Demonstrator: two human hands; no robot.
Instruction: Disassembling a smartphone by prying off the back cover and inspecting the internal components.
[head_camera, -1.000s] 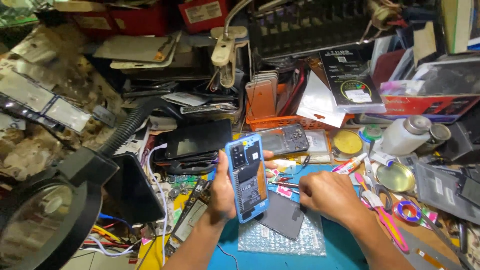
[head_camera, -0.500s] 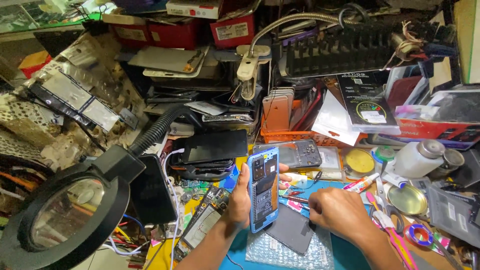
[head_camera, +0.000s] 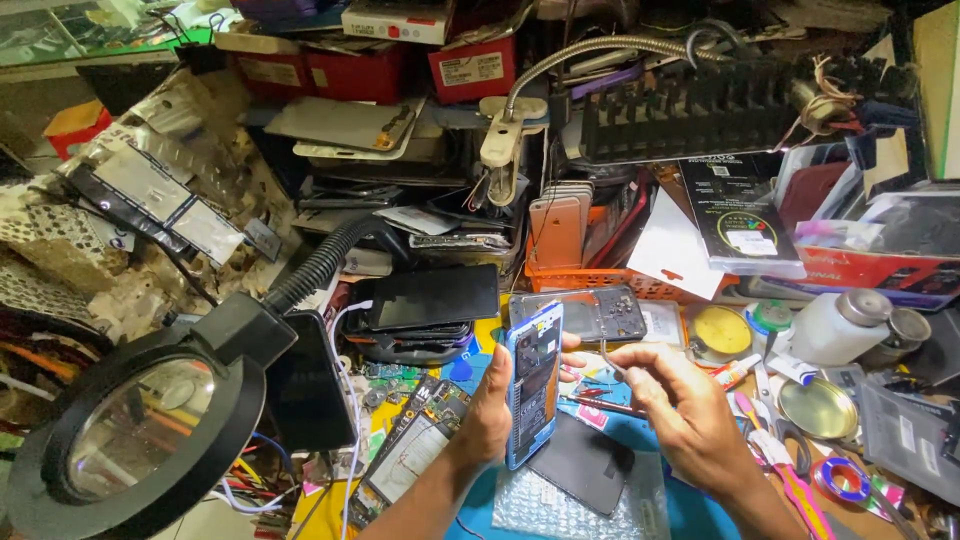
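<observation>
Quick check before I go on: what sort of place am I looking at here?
Most likely a phone repair bench. The left hand holds an opened blue-framed phone, a round black magnifier lamp stands nearby, and phone parts fill an orange plastic basket.

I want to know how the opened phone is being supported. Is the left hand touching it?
Touching. The head view shows the left hand wrapped around the blue phone from behind, thumb on its left edge and fingertips showing past its right edge, holding it upright above the mat.
</observation>
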